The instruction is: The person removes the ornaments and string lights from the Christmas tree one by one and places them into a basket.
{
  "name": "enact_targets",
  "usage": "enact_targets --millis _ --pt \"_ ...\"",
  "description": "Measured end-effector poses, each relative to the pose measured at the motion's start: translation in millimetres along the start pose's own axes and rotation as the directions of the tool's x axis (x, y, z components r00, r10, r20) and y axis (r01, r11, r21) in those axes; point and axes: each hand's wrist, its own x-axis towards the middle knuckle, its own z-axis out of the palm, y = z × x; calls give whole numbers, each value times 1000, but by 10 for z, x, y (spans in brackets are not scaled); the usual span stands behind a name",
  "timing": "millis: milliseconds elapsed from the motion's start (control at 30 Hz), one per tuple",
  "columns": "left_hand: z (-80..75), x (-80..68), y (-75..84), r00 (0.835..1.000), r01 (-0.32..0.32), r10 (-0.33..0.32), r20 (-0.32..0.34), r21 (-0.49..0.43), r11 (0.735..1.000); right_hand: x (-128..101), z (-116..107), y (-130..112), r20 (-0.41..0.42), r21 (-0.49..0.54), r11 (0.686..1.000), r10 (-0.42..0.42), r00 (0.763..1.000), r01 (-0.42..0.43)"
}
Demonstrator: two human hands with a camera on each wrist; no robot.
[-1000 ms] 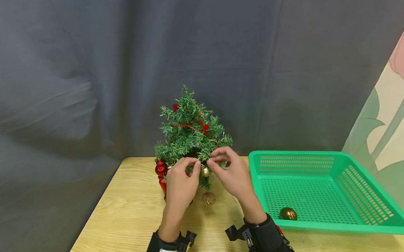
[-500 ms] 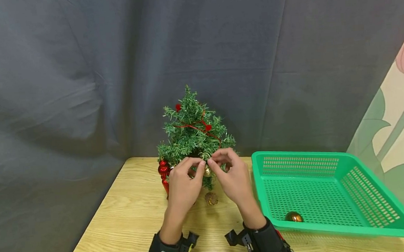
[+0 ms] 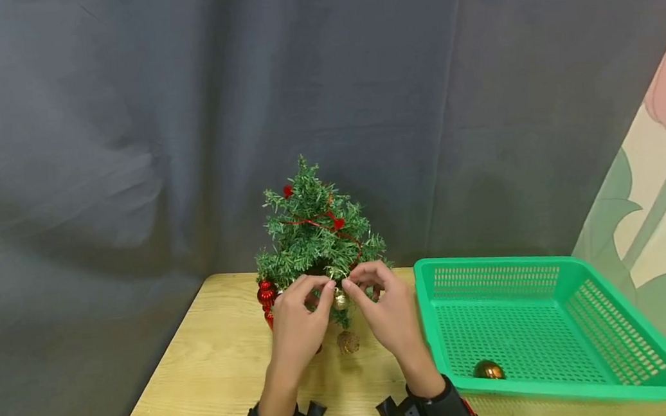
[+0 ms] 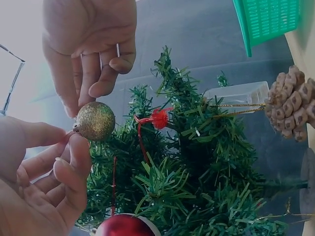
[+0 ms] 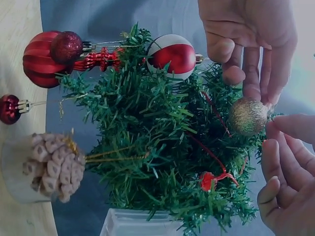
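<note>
A small green artificial tree point(image 3: 314, 235) stands at the table's back edge. Both hands meet at its lower front branches around a gold glitter ball point(image 3: 340, 299). My left hand point(image 3: 324, 289) pinches the ball's cap between thumb and forefinger; in the left wrist view the gold glitter ball point(image 4: 95, 121) hangs just past those fingertips point(image 4: 74, 147). My right hand point(image 3: 352, 284) pinches at the ball's thin thread right above it, fingers curled. In the right wrist view the gold glitter ball point(image 5: 247, 116) touches a right fingertip point(image 5: 278, 127). The thread itself is barely visible.
A pine cone ornament point(image 3: 348, 342), red ornaments point(image 3: 266, 294) and a red-and-white ball point(image 5: 172, 54) hang on the tree. A green plastic basket point(image 3: 552, 270) at the right holds one bronze ball point(image 3: 488, 370). A dark curtain hangs close behind the wooden table point(image 3: 206, 378).
Both hands stay at the same lower branch with the gold ball between them. Only the view has shifted slightly.
</note>
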Motion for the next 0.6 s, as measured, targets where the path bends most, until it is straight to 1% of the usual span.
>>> enact_targets --millis 133,200,400,533,600 --pt "9 41 -27 999 21 -21 26 -9 1000 39 8 37 25 -23 1000 12 1000 -11" --pt "19 99 -46 999 19 -18 38 -14 1000 83 16 48 31 -34 999 19 999 -18" --pt "60 70 -27 998 19 -17 54 -27 999 13 -33 46 52 -49 999 25 998 -23" --pt "67 54 26 997 24 -25 80 12 1000 -34 -93 39 47 -53 998 35 998 -33" --pt "76 47 65 997 4 -9 80 53 999 -53 -127 42 43 -49 998 46 998 -44"
